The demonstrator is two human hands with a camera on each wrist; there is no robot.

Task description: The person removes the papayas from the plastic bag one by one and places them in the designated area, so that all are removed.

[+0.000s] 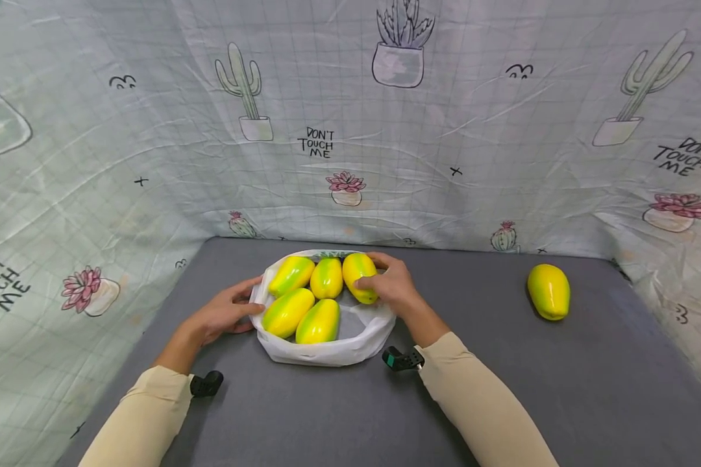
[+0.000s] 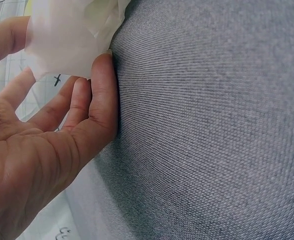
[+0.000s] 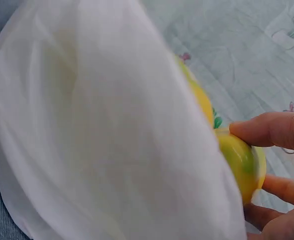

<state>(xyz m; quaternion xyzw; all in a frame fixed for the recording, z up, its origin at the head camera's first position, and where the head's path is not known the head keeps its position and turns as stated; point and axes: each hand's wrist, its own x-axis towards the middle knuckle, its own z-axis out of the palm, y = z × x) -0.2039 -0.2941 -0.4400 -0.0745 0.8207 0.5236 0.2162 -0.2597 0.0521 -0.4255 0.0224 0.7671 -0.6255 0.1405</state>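
A white plastic bag (image 1: 321,353) stands with its mouth open and its rim folded down, several yellow-green mangoes inside. My left hand (image 1: 224,313) holds the bag's left side, the thumb over the rim and the other fingers spread along the outside. In the left wrist view the white film lies between those fingers (image 2: 104,92). At the bag's far right, my right hand (image 1: 394,283) grips a mango (image 1: 357,269), thumb on its near face. The right wrist view shows this mango (image 3: 239,162) between thumb and fingers, its lower part hidden behind the bag wall.
One more mango (image 1: 549,292) lies apart on the grey tabletop (image 1: 479,363), well to the right. Behind the table hangs a pale curtain (image 1: 420,194) printed with cacti, and it also runs along both sides.
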